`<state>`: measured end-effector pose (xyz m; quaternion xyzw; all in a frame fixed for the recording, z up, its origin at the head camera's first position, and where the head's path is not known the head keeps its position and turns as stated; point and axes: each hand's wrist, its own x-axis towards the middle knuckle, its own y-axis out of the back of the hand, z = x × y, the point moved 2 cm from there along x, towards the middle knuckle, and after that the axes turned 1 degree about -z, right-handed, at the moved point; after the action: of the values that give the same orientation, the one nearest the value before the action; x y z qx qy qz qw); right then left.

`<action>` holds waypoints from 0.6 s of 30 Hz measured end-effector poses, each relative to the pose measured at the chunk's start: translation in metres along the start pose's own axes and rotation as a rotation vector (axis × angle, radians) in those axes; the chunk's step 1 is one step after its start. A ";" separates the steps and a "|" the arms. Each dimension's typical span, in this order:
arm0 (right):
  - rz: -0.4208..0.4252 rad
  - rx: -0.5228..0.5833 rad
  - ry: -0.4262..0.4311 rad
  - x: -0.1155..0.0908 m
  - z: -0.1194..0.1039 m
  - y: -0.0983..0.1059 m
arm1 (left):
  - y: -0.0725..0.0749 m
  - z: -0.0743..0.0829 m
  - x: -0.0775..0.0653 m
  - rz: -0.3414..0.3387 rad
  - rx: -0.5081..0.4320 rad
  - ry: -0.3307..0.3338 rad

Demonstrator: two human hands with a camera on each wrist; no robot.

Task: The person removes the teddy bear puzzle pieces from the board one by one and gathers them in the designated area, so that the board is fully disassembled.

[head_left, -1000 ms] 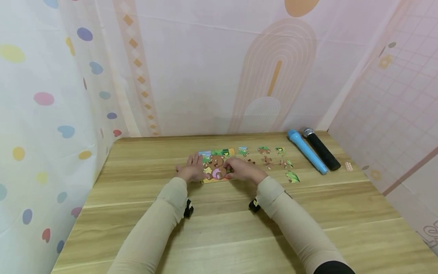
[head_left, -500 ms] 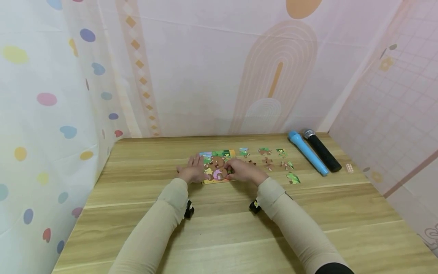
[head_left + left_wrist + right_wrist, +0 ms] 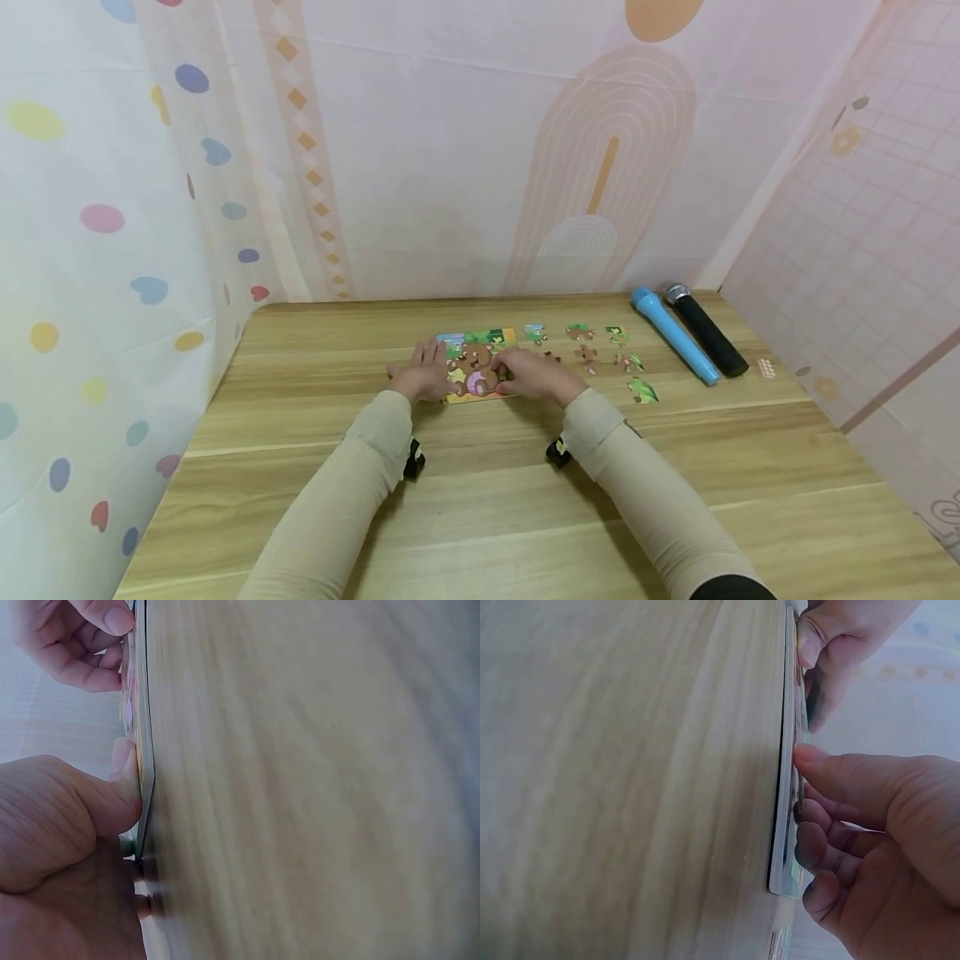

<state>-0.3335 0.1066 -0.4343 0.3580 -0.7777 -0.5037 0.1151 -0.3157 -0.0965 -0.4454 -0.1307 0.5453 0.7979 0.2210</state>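
A jigsaw puzzle board with a brown bear picture lies flat on the wooden table, most of its picture showing between the hands. My left hand rests along its left side, fingers extended; in the left wrist view the thumb lies over the board's near edge. Over the right part, my right hand has thumb and curled fingers at the picture, pinching a small puzzle piece that the hand mostly covers. The right wrist view shows the thumb tip touching the board's face.
Several loose puzzle pieces lie to the right of the board, one partly behind the right hand. Farther right are a blue microphone and a black microphone, side by side. A patterned curtain hangs behind the table.
The view shifted slightly between the first and second frames. Both hands, the board and the loose pieces hold the same places.
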 end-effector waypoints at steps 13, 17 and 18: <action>-0.022 -0.008 -0.014 0.001 -0.002 0.000 | -0.001 0.000 0.005 -0.011 0.015 0.019; -0.002 -0.021 -0.020 0.001 -0.002 0.001 | -0.007 -0.006 0.017 -0.018 0.031 0.024; 0.005 -0.023 -0.023 0.001 -0.002 0.001 | -0.008 -0.007 0.020 -0.021 0.031 0.026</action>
<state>-0.3339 0.1044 -0.4324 0.3488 -0.7740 -0.5166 0.1113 -0.3294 -0.0967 -0.4637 -0.1433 0.5591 0.7852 0.2244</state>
